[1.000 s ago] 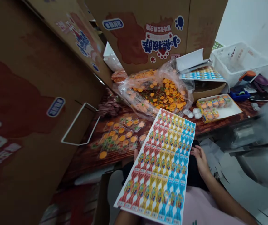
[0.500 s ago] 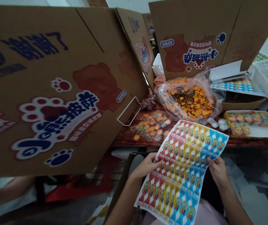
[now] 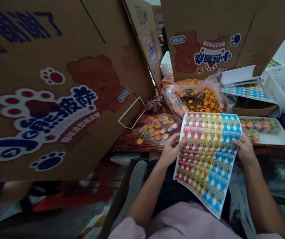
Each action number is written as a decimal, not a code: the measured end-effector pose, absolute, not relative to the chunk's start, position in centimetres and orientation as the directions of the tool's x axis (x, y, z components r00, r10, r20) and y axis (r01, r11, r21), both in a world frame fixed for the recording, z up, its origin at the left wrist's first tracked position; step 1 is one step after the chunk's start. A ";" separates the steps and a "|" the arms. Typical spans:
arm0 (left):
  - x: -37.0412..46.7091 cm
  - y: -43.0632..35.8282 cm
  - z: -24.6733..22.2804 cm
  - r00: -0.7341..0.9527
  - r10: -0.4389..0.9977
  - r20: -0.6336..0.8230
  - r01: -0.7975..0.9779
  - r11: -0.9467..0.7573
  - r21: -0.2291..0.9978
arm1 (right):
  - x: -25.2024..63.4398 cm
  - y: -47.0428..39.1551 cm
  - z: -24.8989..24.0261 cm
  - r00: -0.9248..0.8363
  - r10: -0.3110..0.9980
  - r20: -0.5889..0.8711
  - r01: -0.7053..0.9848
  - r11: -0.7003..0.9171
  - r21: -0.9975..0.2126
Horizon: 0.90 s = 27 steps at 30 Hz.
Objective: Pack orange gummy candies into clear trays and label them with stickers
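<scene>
Likely to spread printed sheet (image 3: 207, 149), left hand (image 3: 170, 150) and right hand (image 3: 245, 149) pinched opposite edges. Fingers were nearly closed.

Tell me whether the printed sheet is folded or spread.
Spread: the printed sheet hangs open between the left hand and right hand, its rows showing.

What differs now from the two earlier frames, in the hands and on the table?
The printed sheet has moved away from the body, and its far edge now hides part of the tray. The left hand, mostly hidden in the first frame, now shows gripping one side; the right hand grips the other. The bag and small packs stayed put.
</scene>
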State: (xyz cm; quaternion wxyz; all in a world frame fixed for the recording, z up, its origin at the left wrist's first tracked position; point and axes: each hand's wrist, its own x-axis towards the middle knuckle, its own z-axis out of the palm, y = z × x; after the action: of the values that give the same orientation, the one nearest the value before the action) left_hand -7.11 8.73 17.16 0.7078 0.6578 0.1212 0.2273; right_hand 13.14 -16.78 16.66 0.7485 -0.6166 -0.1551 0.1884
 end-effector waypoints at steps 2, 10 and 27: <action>-6.5 8.4 17.4 0.875 0.466 0.129 -0.174 0.055 0.983 | 13.2 -17.3 17.4 0.870 0.492 0.008 -0.075 0.150 -0.986; -6.4 7.7 18.1 0.820 0.518 0.243 -0.289 0.008 0.957 | 9.7 -18.9 16.0 0.919 0.393 0.022 0.029 -0.012 -1.000; -5.3 4.8 20.4 0.900 0.243 0.361 -0.350 -0.089 0.933 | 8.4 -10.1 32.5 0.204 0.855 0.476 0.950 -0.055 -0.309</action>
State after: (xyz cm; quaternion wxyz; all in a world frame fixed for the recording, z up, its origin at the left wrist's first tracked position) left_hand -5.33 4.85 20.38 0.6738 0.7043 -0.0378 0.2201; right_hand 8.43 -10.13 32.55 0.2855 -0.7215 -0.6254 -0.0826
